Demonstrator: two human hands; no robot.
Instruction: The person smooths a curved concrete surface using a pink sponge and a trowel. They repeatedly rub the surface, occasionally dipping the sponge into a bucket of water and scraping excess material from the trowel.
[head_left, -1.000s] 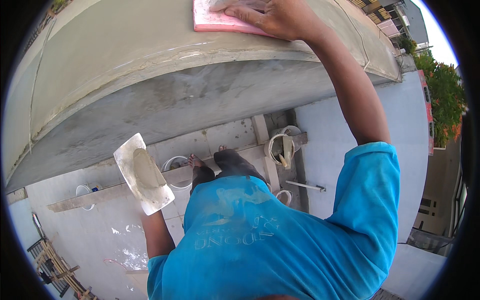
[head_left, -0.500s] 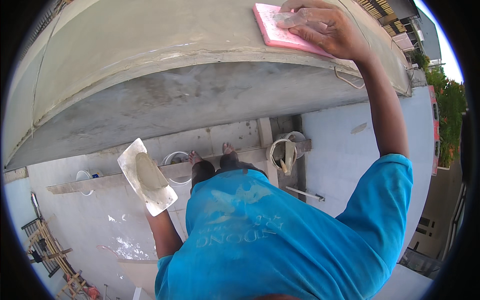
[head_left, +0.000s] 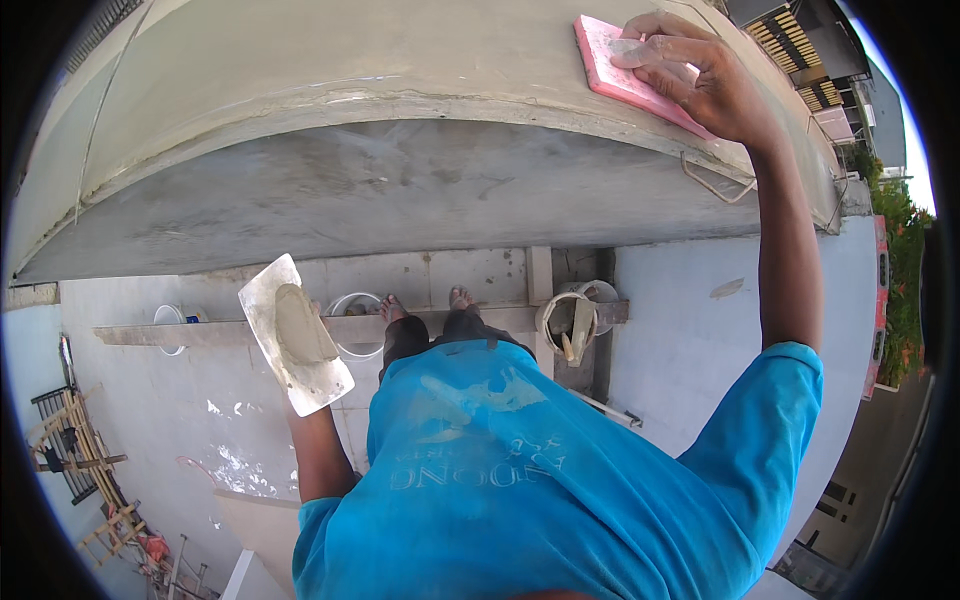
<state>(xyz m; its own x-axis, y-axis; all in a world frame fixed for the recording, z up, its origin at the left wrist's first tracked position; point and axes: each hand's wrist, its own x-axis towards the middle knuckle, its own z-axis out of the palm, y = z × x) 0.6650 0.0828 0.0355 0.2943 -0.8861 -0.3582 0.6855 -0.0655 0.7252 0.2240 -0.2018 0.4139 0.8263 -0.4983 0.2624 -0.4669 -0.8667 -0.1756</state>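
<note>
My right hand (head_left: 690, 75) is closed round the back of a flat pink plastering float (head_left: 622, 75), thumb and fingers pinching its grip. The float lies against the grey-beige plastered face of a ledge (head_left: 400, 60), close to its edge. My left hand (head_left: 319, 312) supports a white mortar board (head_left: 268, 290) from beneath, so most of that hand is hidden. A smooth mound of wet grey mortar (head_left: 302, 328) lies on the board, which tilts at the left of my body.
My feet stand on a narrow plank (head_left: 230, 332) above the floor. Right of them hangs or stands a bucket (head_left: 568, 325) with tools in it; white buckets (head_left: 356, 318) are at the left. A bent metal rod (head_left: 718, 185) sticks out below the ledge's edge. Bamboo poles (head_left: 90, 450) lean far left.
In the picture, my right hand and the pink float have shifted right and slightly down along the ledge. The view has tilted a little. The mortar board stays at my left.
</note>
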